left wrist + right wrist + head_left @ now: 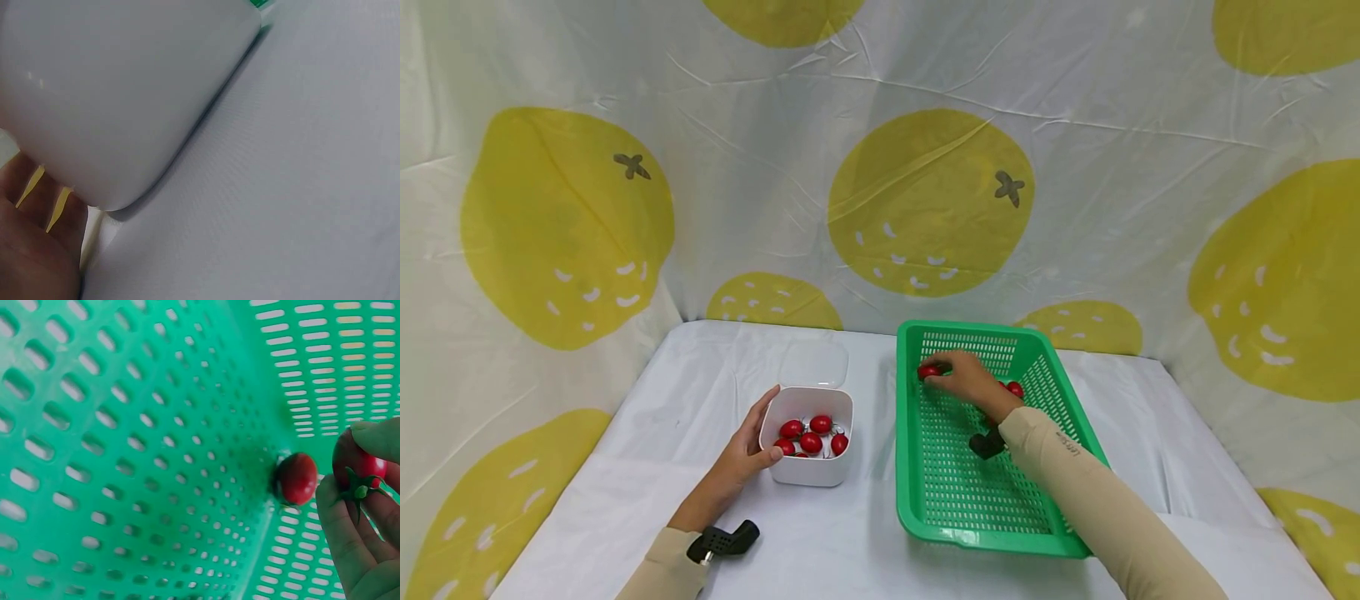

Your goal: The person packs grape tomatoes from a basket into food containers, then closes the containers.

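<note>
In the right wrist view, my right hand [369, 550] pinches a cherry tomato [370, 464] with a green calyx between thumb and fingers. A second cherry tomato [297, 479] lies beside it in the green basket [206, 337]. The head view has my right hand [964, 379] inside the back left part of that basket. My left hand [741, 450] holds the white container [808, 473] at its left side, thumb at the front rim. Several cherry tomatoes [810, 442] lie in the container. The left wrist view shows fingers [47, 200] against the container wall.
A clear lid [814, 364] lies just behind the white container. More red tomatoes [1015, 389] are in the basket, partly hidden by my right hand and forearm. White cloth [868, 517] covers the table. A lemon-patterned curtain [760, 167] hangs around the back and sides.
</note>
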Demonstrator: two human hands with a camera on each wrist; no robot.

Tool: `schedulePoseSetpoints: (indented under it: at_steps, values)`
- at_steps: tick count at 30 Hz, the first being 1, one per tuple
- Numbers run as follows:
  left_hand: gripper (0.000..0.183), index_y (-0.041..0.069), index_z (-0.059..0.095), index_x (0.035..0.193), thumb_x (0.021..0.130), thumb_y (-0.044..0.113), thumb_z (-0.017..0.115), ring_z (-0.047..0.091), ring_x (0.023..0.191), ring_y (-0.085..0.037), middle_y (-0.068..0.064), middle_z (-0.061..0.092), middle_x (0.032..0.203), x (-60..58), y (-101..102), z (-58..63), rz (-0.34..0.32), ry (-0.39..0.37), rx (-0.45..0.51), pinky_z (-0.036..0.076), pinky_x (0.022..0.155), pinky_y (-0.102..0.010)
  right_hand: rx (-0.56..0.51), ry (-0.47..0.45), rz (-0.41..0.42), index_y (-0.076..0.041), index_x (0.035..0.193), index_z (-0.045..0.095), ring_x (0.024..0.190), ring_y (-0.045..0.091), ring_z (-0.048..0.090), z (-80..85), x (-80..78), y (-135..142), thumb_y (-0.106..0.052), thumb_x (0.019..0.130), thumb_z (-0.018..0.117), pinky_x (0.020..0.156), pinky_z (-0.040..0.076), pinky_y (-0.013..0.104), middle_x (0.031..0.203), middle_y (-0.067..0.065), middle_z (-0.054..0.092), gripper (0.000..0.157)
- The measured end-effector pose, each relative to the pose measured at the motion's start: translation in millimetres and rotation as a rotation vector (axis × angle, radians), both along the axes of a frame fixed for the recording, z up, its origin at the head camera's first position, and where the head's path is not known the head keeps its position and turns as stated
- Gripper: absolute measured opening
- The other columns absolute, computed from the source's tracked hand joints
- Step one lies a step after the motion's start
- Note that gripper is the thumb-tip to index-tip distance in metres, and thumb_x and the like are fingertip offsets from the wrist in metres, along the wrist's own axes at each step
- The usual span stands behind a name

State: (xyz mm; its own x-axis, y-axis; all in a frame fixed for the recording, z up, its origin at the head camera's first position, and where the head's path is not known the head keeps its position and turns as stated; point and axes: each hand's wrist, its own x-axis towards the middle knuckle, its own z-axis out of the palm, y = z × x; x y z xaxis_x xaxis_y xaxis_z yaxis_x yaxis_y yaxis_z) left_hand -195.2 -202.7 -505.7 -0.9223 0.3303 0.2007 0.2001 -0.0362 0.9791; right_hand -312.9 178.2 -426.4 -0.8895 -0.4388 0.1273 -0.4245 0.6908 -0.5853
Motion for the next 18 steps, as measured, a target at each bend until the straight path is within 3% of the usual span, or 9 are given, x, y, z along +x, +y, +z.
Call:
schedulePoseSetpoints:
  at_steps: [8, 18]
  values:
    - [0.083, 0.029, 0.016, 0.155, 0.089, 0.016, 0.064, 0.020, 0.141, -0.035, -0.011, 0.022, 0.157, -0.2, 0, -0.5, -0.001, 0.006, 0.002, 0.035, 0.103, -0.022, -0.046, -0.001, -0.056, -0.007, 0.119, 0.068, 0.100, 0.026, 0.064, 15.0, 8.2, 1, -0.018, 0.089, 0.070, 0.084, 0.051, 0.045, 0.105, 0.007, 0.070, 0.032]
    - [0.083, 0.026, 0.015, 0.155, 0.089, 0.014, 0.064, 0.019, 0.141, -0.035, -0.012, 0.020, 0.157, -0.2, 0, -0.8, -0.007, 0.012, 0.017, 0.035, 0.104, -0.022, -0.119, 0.004, -0.065, -0.014, 0.120, 0.068, 0.100, 0.022, 0.064, 25.4, 17.8, -1, -0.020, 0.089, 0.070, 0.084, 0.052, 0.042, 0.109, 0.003, 0.069, 0.031]
